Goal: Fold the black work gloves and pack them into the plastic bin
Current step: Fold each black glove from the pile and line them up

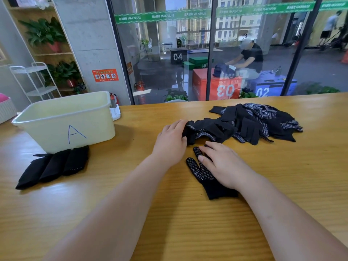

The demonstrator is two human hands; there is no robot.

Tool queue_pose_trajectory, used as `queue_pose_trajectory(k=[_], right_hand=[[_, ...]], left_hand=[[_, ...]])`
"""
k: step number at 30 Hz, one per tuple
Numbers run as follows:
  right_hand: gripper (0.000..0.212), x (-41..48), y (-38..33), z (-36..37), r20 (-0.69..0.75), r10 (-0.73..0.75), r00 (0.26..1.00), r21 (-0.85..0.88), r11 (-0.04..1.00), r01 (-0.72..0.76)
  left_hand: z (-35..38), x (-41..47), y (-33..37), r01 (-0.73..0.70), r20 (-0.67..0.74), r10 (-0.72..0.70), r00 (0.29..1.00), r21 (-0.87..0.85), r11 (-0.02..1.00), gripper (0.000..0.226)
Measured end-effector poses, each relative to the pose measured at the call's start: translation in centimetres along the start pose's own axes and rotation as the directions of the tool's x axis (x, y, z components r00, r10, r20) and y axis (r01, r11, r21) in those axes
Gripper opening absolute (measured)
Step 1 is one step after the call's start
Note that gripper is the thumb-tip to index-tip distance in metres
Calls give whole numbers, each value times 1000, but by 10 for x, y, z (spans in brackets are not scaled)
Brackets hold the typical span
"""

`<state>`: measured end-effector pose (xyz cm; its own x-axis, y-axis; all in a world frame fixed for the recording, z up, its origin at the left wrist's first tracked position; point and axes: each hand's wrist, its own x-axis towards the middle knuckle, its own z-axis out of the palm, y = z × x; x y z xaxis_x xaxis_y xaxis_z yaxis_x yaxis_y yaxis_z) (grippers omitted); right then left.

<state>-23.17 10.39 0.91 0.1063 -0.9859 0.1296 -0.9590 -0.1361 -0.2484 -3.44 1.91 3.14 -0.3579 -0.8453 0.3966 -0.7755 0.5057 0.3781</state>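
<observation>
Right hand flat on glove; left hand, fingers extended, touching glove pile; folded gloves beside bin.

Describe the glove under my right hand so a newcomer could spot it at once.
On the wooden table, right of the bin marked A, lies a pile of black gloves. Just nearer the camera, one glove lies flat and alone, dotted side up, under the right hand; the others are heaped or folded.

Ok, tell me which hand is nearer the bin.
Left. The left hand touches the glove pile, right of the bin; the right hand presses a flat glove, farther right.
</observation>
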Motion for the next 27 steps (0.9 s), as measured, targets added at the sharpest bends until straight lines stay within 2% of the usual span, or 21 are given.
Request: queue_pose_trajectory(k=[3,6,9,13,15,17,20,22,23,25,27], right_hand=[[58,4,8,0,-84,-13,996,55,998,18],[55,5,12,0,-112,-29,993,77,996,38],[53,6,13,0,-143,-34,989,87,995,46],[49,9,14,1,-158,-28,987,109,993,46],[48,10,14,1,-164,-25,986,117,992,45],[47,10,14,2,-167,-23,986,117,992,43],[46,9,13,2,-179,-19,984,119,992,41],[45,8,13,0,-190,-13,982,124,992,37],[44,8,12,0,-192,-12,981,123,992,36],[44,7,12,-1,-191,-11,981,123,992,36],[45,6,11,-1,-192,-10,981,125,992,34]], left_hand=[[-2,21,-4,-26,163,16,986,60,998,71],[-1,34,-8,-175,242,115,963,243,954,69],[-1,40,-9,-249,247,171,954,336,908,60],[-6,45,-16,-231,181,177,967,351,907,28],[-14,44,-21,-154,72,140,987,261,953,17],[-25,46,-24,-37,-37,40,998,79,996,11],[-50,46,-21,110,-116,-151,982,-303,947,7],[-66,43,-17,167,-122,-263,957,-509,844,10],[-74,40,-16,184,-121,-299,947,-559,808,12],[-84,36,-20,228,-79,-342,937,-604,764,12],[-92,29,-26,303,58,-343,938,-620,724,24]])
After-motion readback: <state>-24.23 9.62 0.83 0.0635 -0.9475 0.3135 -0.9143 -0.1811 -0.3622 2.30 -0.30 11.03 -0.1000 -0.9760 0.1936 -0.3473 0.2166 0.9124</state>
